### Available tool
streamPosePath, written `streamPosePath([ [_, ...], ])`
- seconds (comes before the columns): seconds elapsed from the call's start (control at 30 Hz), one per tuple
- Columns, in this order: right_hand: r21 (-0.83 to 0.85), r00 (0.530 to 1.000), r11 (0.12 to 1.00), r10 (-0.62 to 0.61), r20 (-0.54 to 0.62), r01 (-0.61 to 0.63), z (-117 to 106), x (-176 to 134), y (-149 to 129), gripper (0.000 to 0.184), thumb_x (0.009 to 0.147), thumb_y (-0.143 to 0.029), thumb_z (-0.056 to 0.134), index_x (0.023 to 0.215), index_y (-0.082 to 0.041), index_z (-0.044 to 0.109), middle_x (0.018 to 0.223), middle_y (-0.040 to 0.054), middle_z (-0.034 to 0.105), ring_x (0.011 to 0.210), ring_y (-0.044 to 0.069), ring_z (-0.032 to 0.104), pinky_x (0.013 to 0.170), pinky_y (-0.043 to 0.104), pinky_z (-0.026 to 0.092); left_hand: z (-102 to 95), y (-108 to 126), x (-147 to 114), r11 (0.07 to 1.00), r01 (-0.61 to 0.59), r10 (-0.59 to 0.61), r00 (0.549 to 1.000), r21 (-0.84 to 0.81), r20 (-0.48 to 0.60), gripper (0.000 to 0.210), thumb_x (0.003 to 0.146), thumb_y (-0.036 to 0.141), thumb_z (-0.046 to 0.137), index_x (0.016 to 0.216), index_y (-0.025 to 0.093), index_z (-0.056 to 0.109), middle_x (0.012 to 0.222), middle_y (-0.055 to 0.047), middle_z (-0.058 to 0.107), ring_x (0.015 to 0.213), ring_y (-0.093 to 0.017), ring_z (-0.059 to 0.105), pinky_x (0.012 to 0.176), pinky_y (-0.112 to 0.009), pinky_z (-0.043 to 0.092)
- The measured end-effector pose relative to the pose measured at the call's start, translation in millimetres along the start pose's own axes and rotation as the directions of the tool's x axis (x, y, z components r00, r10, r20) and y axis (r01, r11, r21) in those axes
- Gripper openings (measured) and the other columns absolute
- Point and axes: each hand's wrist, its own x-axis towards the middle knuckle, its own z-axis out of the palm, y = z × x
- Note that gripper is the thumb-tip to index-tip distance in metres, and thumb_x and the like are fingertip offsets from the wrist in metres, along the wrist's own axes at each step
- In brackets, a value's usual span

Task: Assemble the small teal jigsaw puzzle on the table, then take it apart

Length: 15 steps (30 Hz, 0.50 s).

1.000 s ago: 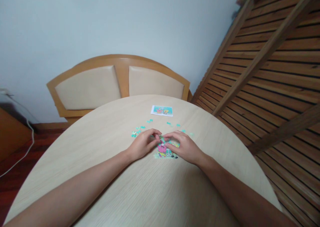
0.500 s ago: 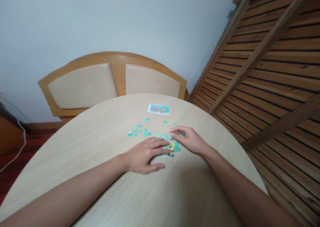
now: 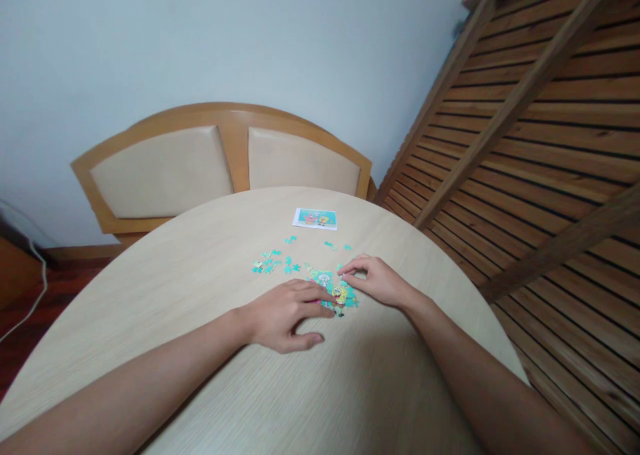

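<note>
A partly joined jigsaw puzzle (image 3: 340, 296) lies on the table, teal with a yellow cartoon figure near its right side. My left hand (image 3: 285, 313) rests over its left part, fingers spread and flat, hiding some of the picture. At the upper right edge is my right hand (image 3: 379, 281), thumb and fingers pinched on a small teal puzzle piece (image 3: 339, 267), mostly covered by the fingertips. Loose teal puzzle pieces (image 3: 269, 261) are scattered to the left and beyond the joined part.
A printed picture card (image 3: 316, 219) lies farther back on the round pale wooden table (image 3: 210, 241). Behind the table stands a padded wooden headboard (image 3: 165, 171) against the wall. Wooden slats (image 3: 525, 141) lean on the right; a white cable (image 3: 45, 278) hangs at the left.
My left hand has drawn back slightly left, baring more of the puzzle. The right hand stays pinched near the puzzle's upper edge. The view has shifted a little.
</note>
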Motion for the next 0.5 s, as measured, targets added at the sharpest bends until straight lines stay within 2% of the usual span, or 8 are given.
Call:
streamPosePath([
  [0.3,-0.009,1.000,1.000,-0.007,0.010,0.007,0.8,-0.9,2.0,0.018,0.085,-0.029,0.067,0.094,-0.020,0.080,0.091,0.0083,0.076,0.087,0.021,0.069,0.084,0.035,0.054,-0.8,0.2,0.3,1.000,0.015,-0.015,1.000,-0.010,0.027,0.046,0.091,0.036,0.061,0.135,0.026,0.058,0.142,-0.009,0.058,0.129,-0.028,0.055,0.112,-0.045,0.041],
  [0.5,-0.065,0.995,0.993,-0.096,0.017,0.097,0.6,0.9,0.8,0.012,0.085,-0.026,0.071,0.092,-0.021,0.080,0.086,0.0062,0.077,0.092,0.023,0.066,0.089,0.038,0.050,-0.8,0.8,0.5,1.000,0.004,-0.004,0.999,-0.006,0.035,0.046,0.091,0.036,0.061,0.136,0.026,0.058,0.144,-0.009,0.056,0.129,-0.028,0.055,0.112,-0.045,0.041],
])
